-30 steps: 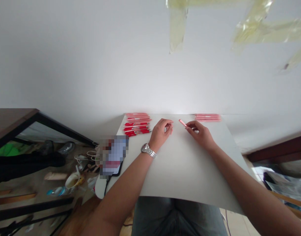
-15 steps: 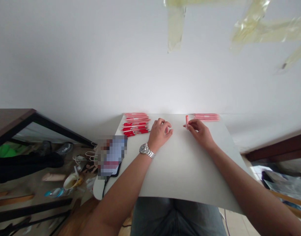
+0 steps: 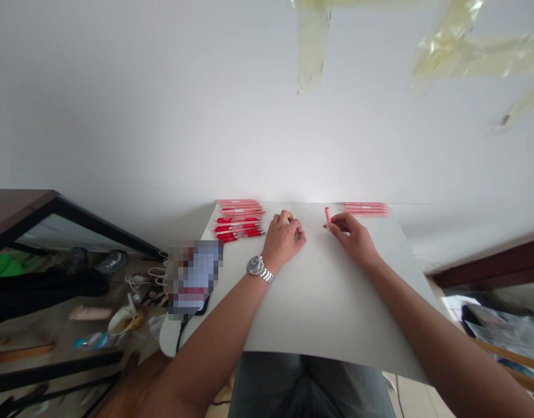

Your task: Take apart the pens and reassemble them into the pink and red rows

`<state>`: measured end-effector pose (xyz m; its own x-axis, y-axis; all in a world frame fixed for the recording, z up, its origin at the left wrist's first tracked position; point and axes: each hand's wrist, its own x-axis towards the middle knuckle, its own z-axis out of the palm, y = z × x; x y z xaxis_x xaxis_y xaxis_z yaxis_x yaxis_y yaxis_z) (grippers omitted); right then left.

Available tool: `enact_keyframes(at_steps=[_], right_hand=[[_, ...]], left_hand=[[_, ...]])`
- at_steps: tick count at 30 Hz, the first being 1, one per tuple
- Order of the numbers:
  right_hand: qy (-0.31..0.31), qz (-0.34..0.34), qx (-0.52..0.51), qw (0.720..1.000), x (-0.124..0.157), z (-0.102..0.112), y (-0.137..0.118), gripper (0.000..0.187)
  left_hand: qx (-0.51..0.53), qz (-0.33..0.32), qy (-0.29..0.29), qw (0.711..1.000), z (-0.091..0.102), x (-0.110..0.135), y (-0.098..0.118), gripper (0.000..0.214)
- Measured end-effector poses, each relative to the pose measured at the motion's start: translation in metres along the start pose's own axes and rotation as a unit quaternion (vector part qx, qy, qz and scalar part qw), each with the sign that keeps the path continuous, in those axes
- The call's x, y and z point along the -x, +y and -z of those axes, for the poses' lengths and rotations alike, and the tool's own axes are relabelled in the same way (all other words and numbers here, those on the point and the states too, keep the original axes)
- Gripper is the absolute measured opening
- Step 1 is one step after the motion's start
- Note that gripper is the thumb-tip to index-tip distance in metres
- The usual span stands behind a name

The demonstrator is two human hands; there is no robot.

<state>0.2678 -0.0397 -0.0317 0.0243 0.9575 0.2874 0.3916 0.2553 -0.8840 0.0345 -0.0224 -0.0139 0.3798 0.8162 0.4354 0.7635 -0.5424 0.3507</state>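
My right hand [image 3: 354, 239] is closed, with a pink pen [image 3: 328, 215] pinched between thumb and fingers. The pen's brighter end points up and its lower part is hidden by the fingers. My left hand [image 3: 286, 237], with a metal watch [image 3: 257, 267] on the wrist, rests curled on the white table [image 3: 319, 307]. Its fingers and thumb are drawn together; whether anything is inside is hidden. Left of that hand lie several pink and red pens [image 3: 239, 219] in a stacked row. Beyond my right hand, several pink pens [image 3: 365, 209] lie side by side against the wall.
A phone with a blurred screen [image 3: 197, 278] lies at the table's left edge, a cable running from it. The white wall [image 3: 249, 116] stands right behind the table. On the floor at left are a cup [image 3: 122, 320], a bottle [image 3: 92, 341] and cables.
My left fingers have closed further toward the thumb. The pink pen in my right hand has tilted slightly and shifted a little to the left.
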Motion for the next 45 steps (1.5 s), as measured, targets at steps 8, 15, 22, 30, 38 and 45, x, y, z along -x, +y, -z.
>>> enact_keyframes(at_steps=[8, 15, 22, 30, 38, 45], right_hand=[[-0.005, -0.01, 0.016, 1.0, 0.001, -0.001, 0.001, 0.026], [-0.008, -0.017, 0.011, 1.0, 0.001, -0.001, 0.002, 0.028], [-0.019, -0.019, 0.005, 1.0, 0.001, -0.002, 0.0, 0.032], [-0.026, -0.018, 0.018, 0.999, 0.001, -0.002, 0.002, 0.03], [-0.034, 0.008, 0.045, 0.998, 0.005, -0.004, -0.005, 0.031], [-0.052, 0.016, 0.062, 0.997, 0.005, -0.004, -0.006, 0.029]], left_hand=[[0.04, -0.007, 0.011, 0.999, -0.005, -0.001, -0.005, 0.011], [0.087, 0.001, 0.063, 0.994, -0.002, -0.003, -0.009, 0.012], [0.202, 0.055, 0.07, 0.975, -0.004, -0.005, -0.014, 0.013], [0.197, 0.029, 0.102, 0.975, 0.004, -0.006, -0.01, 0.021], [0.316, 0.064, 0.108, 0.94, 0.004, -0.005, -0.01, 0.019], [0.374, 0.07, 0.124, 0.916, -0.003, -0.007, -0.014, 0.015]])
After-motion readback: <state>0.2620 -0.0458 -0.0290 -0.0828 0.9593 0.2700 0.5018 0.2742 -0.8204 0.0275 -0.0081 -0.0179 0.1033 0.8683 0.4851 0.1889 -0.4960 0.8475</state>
